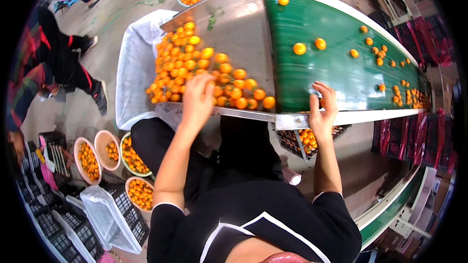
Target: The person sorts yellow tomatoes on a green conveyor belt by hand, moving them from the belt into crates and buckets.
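A heap of small orange fruits that look like cherry tomatoes (pixel 178 63) lies on a metal chute (pixel 239 24). My left hand (pixel 198 92) rests over the near side of the heap, fingers loosely apart, with no fruit seen gripped. Further right, my right hand (pixel 323 109) is at the near edge of a green conveyor belt (pixel 336 78). Its fingers curl round one orange cherry tomato (pixel 321 103), mostly hidden between thumb and fingers. More cherry tomatoes are scattered on the belt, thickest at its far right end.
A white-lined crate (pixel 134 68) stands under the chute's left end. Below the belt sits a black crate (pixel 292 142) of fruit. Filled basins (pixel 82 169) and a lined black crate (pixel 105 214) stand at lower left. A person's legs (pixel 66 53) show at left.
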Demonstrator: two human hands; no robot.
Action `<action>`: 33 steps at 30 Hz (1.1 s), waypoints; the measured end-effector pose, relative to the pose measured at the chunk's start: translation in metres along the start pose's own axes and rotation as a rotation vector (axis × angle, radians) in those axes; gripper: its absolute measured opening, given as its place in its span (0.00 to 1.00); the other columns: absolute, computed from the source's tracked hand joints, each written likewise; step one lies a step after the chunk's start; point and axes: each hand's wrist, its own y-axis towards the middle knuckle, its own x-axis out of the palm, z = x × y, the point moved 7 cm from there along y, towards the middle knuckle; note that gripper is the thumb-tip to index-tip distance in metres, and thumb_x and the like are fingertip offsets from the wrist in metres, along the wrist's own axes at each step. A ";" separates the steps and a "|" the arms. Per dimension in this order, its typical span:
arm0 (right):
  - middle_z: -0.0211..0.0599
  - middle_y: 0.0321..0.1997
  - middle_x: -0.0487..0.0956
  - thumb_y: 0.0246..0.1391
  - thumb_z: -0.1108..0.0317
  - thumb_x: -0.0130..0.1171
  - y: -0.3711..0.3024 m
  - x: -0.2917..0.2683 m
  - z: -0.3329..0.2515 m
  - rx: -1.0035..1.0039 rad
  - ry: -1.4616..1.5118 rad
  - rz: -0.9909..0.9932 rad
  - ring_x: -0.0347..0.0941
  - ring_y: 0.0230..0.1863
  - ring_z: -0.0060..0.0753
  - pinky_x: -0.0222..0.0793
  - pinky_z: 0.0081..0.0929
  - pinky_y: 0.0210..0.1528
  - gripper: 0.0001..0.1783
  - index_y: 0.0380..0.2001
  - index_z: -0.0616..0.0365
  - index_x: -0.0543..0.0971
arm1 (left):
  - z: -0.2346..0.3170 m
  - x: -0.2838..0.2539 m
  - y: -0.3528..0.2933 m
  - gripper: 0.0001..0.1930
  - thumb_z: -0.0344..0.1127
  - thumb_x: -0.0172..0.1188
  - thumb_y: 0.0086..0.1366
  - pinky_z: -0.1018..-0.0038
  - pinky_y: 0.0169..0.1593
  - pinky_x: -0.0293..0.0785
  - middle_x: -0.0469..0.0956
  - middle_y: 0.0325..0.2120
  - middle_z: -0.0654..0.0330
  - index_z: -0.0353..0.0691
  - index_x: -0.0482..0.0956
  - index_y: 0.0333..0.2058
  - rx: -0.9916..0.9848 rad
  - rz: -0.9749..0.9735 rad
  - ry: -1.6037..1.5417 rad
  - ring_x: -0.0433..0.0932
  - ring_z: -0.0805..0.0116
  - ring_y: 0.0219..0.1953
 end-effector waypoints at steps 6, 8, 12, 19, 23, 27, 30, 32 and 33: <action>0.43 0.53 0.74 0.48 0.72 0.61 -0.001 -0.008 -0.015 -0.144 -0.250 -0.125 0.67 0.56 0.51 0.64 0.42 0.57 0.16 0.43 0.58 0.78 | 0.110 0.051 -0.015 0.10 0.30 0.60 0.58 0.62 0.54 0.68 0.78 0.42 0.53 0.38 0.81 0.39 0.306 -0.427 -0.286 0.73 0.52 0.48; 0.43 0.51 0.74 0.48 0.71 0.62 -0.007 -0.015 -0.002 -0.035 -0.370 -0.186 0.67 0.56 0.51 0.65 0.41 0.56 0.17 0.44 0.57 0.78 | 0.098 0.058 -0.018 0.09 0.34 0.59 0.60 0.62 0.52 0.69 0.78 0.40 0.53 0.37 0.81 0.36 0.301 -0.466 -0.150 0.74 0.52 0.47; 0.44 0.50 0.73 0.48 0.69 0.63 0.001 -0.003 0.008 0.031 -0.184 -0.367 0.68 0.54 0.51 0.66 0.41 0.55 0.20 0.46 0.55 0.77 | 0.087 0.056 -0.005 0.11 0.37 0.57 0.62 0.62 0.50 0.70 0.78 0.40 0.52 0.35 0.80 0.36 0.223 -0.362 -0.041 0.73 0.51 0.46; 0.60 0.62 0.65 0.50 0.58 0.64 0.111 0.039 0.046 -0.196 -0.366 -0.057 0.62 0.60 0.59 0.61 0.48 0.62 0.36 0.60 0.58 0.65 | 0.117 0.076 -0.002 0.21 0.38 0.57 0.62 0.58 0.59 0.65 0.70 0.54 0.47 0.36 0.72 0.53 0.175 -0.261 -0.055 0.68 0.46 0.56; 0.52 0.65 0.65 0.51 0.61 0.64 0.092 0.083 0.003 -0.395 -0.050 -0.422 0.57 0.67 0.57 0.54 0.47 0.68 0.30 0.58 0.57 0.70 | 0.109 0.067 -0.006 0.23 0.39 0.55 0.64 0.55 0.61 0.60 0.66 0.56 0.44 0.34 0.69 0.55 0.180 -0.187 -0.026 0.64 0.43 0.58; 0.50 0.62 0.68 0.50 0.64 0.64 0.116 0.016 0.030 -0.329 -0.083 -0.242 0.60 0.65 0.54 0.55 0.45 0.67 0.27 0.55 0.55 0.74 | 0.132 0.067 -0.006 0.24 0.39 0.56 0.63 0.52 0.61 0.58 0.65 0.57 0.43 0.34 0.70 0.55 0.267 -0.230 0.004 0.62 0.41 0.58; 0.49 0.56 0.74 0.45 0.66 0.64 0.129 -0.079 0.120 -0.217 -0.397 0.163 0.67 0.59 0.53 0.62 0.46 0.62 0.23 0.48 0.55 0.78 | 0.167 0.080 -0.009 0.25 0.45 0.54 0.65 0.55 0.62 0.57 0.66 0.57 0.44 0.33 0.70 0.55 0.348 -0.280 -0.065 0.62 0.45 0.59; 0.49 0.59 0.71 0.49 0.62 0.62 0.112 -0.137 0.210 0.136 -0.634 0.306 0.63 0.61 0.54 0.59 0.44 0.63 0.27 0.54 0.53 0.74 | 0.187 0.090 -0.009 0.26 0.44 0.54 0.65 0.55 0.62 0.57 0.67 0.56 0.44 0.32 0.70 0.55 0.396 -0.313 -0.115 0.63 0.44 0.58; 0.49 0.61 0.69 0.49 0.60 0.62 0.096 -0.148 0.240 0.397 -0.816 0.303 0.59 0.64 0.56 0.59 0.44 0.63 0.31 0.58 0.52 0.71 | 0.192 0.095 -0.009 0.26 0.44 0.54 0.65 0.55 0.62 0.57 0.67 0.56 0.44 0.32 0.70 0.55 0.406 -0.326 -0.134 0.63 0.44 0.58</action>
